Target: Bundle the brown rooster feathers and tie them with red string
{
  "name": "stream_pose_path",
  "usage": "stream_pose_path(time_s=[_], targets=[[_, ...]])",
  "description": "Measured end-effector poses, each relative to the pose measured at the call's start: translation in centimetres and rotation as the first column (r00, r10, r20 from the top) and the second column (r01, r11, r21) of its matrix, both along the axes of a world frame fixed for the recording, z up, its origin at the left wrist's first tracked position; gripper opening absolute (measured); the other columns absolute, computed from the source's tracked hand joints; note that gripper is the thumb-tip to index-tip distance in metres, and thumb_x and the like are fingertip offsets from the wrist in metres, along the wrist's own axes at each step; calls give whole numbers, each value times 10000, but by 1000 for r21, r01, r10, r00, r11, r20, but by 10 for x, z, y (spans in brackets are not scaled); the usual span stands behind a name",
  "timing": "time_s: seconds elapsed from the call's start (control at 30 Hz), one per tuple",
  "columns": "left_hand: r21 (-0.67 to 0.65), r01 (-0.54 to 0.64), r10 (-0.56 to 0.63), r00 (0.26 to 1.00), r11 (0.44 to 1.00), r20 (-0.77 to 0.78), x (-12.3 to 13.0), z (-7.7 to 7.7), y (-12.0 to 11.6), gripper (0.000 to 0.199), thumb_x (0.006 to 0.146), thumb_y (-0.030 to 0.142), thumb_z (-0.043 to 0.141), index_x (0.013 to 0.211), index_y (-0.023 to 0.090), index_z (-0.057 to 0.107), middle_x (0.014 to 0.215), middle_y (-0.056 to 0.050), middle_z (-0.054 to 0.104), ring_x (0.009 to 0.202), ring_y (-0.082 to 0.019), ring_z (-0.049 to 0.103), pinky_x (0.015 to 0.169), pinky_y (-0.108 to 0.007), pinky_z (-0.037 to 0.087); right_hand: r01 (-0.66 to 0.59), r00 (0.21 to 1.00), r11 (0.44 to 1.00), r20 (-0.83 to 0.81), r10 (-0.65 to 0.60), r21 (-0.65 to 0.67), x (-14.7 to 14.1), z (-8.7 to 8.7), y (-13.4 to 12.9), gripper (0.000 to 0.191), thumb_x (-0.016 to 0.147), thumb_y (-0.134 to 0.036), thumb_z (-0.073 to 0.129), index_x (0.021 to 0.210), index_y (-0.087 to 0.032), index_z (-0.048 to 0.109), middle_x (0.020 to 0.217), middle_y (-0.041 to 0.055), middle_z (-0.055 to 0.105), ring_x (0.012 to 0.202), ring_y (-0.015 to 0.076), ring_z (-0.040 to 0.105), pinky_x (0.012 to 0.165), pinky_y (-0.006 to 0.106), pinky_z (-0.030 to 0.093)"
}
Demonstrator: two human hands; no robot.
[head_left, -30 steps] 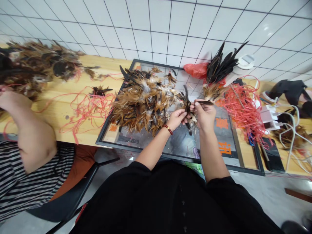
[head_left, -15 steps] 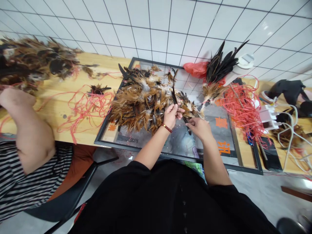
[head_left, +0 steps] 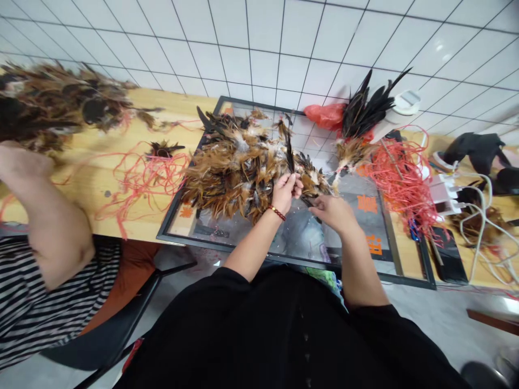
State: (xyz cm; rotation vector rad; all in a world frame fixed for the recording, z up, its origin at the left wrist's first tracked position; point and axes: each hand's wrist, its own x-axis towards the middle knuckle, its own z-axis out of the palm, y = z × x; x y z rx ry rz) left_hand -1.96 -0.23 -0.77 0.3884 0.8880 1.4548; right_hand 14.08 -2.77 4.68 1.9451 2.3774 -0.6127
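Observation:
My left hand (head_left: 287, 190), with a beaded bracelet at the wrist, is closed on dark feathers (head_left: 289, 154) that stand up from its fingers. Just to the right, my right hand (head_left: 327, 209) is closed in a pinch near a small group of brown feathers (head_left: 314, 181). A dark sliver shows at its fingertips, but I cannot tell exactly what it grips. Beside my left hand spreads a large heap of brown feathers (head_left: 235, 178) on the black-framed glass panel (head_left: 259, 246).
A red string tangle (head_left: 405, 178) and phone (head_left: 450, 256) lie to the right, near white cables (head_left: 486, 216). Black feathers (head_left: 365, 111) lean by a red bag (head_left: 324, 115). Loose red string (head_left: 141, 175) lies left, where a co-worker's arm (head_left: 52, 210) rests by another feather pile (head_left: 60, 100).
The dark feathers in my left hand now look fuller and straighter. My right hand has shifted slightly, and the dark piece below its fingers shows less. The co-worker's arm has moved a little.

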Motion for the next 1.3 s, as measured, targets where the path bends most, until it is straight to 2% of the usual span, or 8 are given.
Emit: stream_pose_path(time_s=[0.17, 0.4, 0.6, 0.77, 0.9, 1.0, 1.17, 1.3], targets=[[-37, 0, 1, 1000, 999, 16, -1, 1, 0, 139, 959, 261, 667, 895, 142, 641, 650, 30, 657, 478, -53, 569, 468, -185, 401, -133, 990, 988, 53, 130, 79, -11, -15, -4, 226, 930, -188, 500, 932, -189, 726, 1099, 125, 749, 943, 232, 682, 699, 302, 386], [4, 49, -48, 983, 999, -178, 3, -1, -2, 173, 992, 267, 589, 862, 153, 593, 804, -12, 753, 420, -36, 526, 395, -186, 315, 20, 974, 981, -225, 24, 193, 3, -3, 5, 151, 872, -229, 530, 959, -209, 652, 768, 46, 692, 677, 190, 599, 662, 297, 383], [97, 127, -67, 879, 987, -472, 5, -17, -3, 197, 984, 308, 605, 841, 175, 629, 651, 36, 688, 429, -52, 515, 470, -187, 357, 146, 686, 985, -727, -35, 91, 4, -10, 12, 133, 806, -311, 594, 895, -214, 615, 720, -9, 622, 635, 129, 571, 629, 253, 433], [136, 124, -37, 856, 983, -516, 6, -18, -5, 230, 924, 287, 712, 752, 171, 610, 543, 65, 557, 426, -45, 462, 492, -192, 334, 225, 533, 972, -844, -66, 67, 1, -18, 38, 202, 808, -390, 644, 911, -218, 621, 764, -3, 646, 665, 131, 585, 631, 253, 473], [37, -8, 17, 961, 999, -275, 5, -8, -2, 262, 969, 288, 656, 768, 185, 523, 547, 96, 444, 400, -26, 389, 440, -177, 273, 315, 718, 926, -691, -87, 210, 5, -32, 64, 170, 827, -297, 595, 946, -202, 671, 961, 86, 722, 884, 223, 684, 837, 382, 572], [6, -78, 78, 992, 997, -99, 3, -2, 0, 281, 987, 344, 629, 793, 189, 497, 603, 91, 433, 408, -25, 401, 409, -177, 244, 46, 866, 952, -488, 112, 301, 5, -43, 57, 190, 816, -206, 571, 925, -184, 725, 1136, 152, 743, 1122, 292, 689, 1032, 459, 537], [-41, -131, 132, 991, 990, 19, 1, -1, 1, 247, 975, 390, 652, 880, 184, 552, 630, 88, 436, 424, -35, 448, 405, -189, 276, -309, 865, 918, -329, 380, 248, 3, -47, 13, 274, 920, -251, 549, 1067, -208, 776, 1301, 123, 732, 1126, 283, 722, 990, 442, 566], [-45, -147, 149, 988, 988, 49, 1, -3, 3, 212, 1002, 323, 608, 860, 183, 537, 656, 72, 496, 454, -38, 507, 421, -185, 323, -138, 886, 947, -391, 249, 289, 6, -36, 15, 267, 944, -336, 570, 1049, -219, 786, 1155, 105, 787, 1051, 254, 738, 954, 393, 567]])
